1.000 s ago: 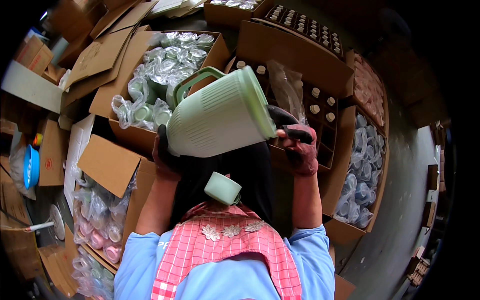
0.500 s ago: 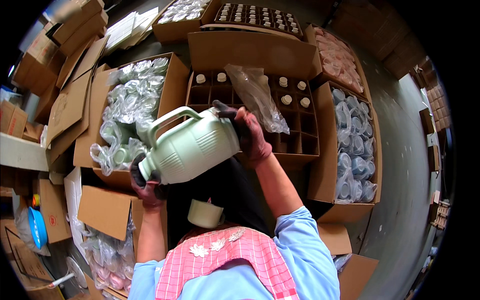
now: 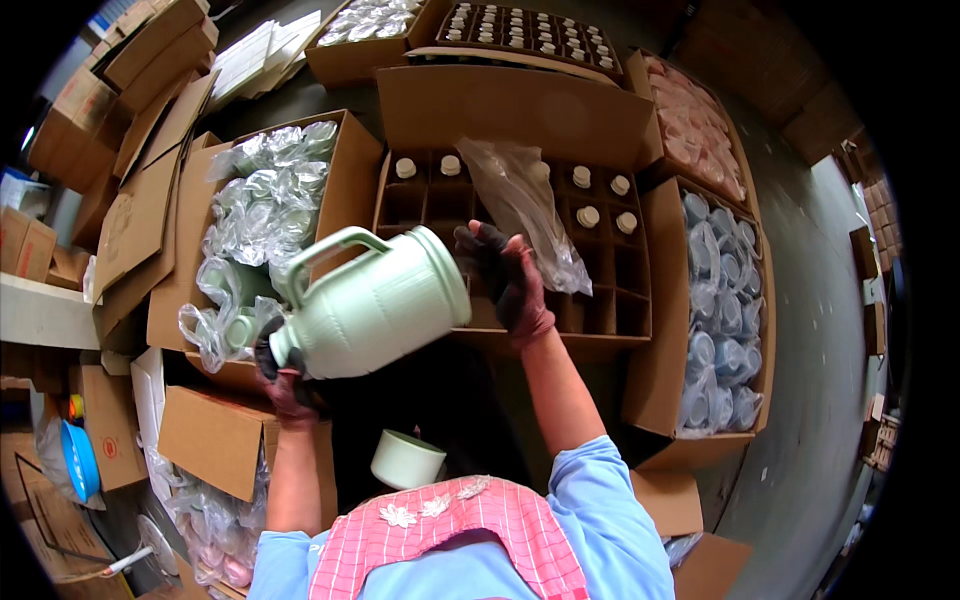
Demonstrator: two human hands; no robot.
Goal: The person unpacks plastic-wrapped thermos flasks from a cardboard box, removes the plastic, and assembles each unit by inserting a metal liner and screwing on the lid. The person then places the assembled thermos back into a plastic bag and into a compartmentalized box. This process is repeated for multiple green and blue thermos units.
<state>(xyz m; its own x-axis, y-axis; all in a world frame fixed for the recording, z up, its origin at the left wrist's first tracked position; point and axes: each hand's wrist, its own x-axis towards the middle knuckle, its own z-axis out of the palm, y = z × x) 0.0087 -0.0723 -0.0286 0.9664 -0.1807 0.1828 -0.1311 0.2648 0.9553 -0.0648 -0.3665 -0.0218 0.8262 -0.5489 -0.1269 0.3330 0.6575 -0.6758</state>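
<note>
A pale green plastic jug casing (image 3: 375,310) with a loop handle lies tilted in front of me, its wide end up to the right. My left hand (image 3: 285,375), in a dark and maroon glove, is closed round its narrow neck. Just off the wide end, my right hand (image 3: 510,275), gloved alike, has its fingers apart and holds nothing. On my lap rests a short pale green round piece (image 3: 408,460), like a cup or base. Beyond, a divided carton (image 3: 515,105) has several white-capped necks standing in its cells. A clear plastic bag (image 3: 525,215) drapes over the dividers.
At left stands a carton of bagged green jugs (image 3: 265,205); at right, a carton of bagged bluish pieces (image 3: 722,310). Behind it is one with pink pieces (image 3: 690,125). Flattened cardboard (image 3: 145,215) leans at far left. An open carton (image 3: 210,440) sits near my left forearm.
My right hand has come off the jug's wide end and moved slightly right, fingers spreading. The jug's wide end now faces more toward the right hand; my left hand keeps its neck.
</note>
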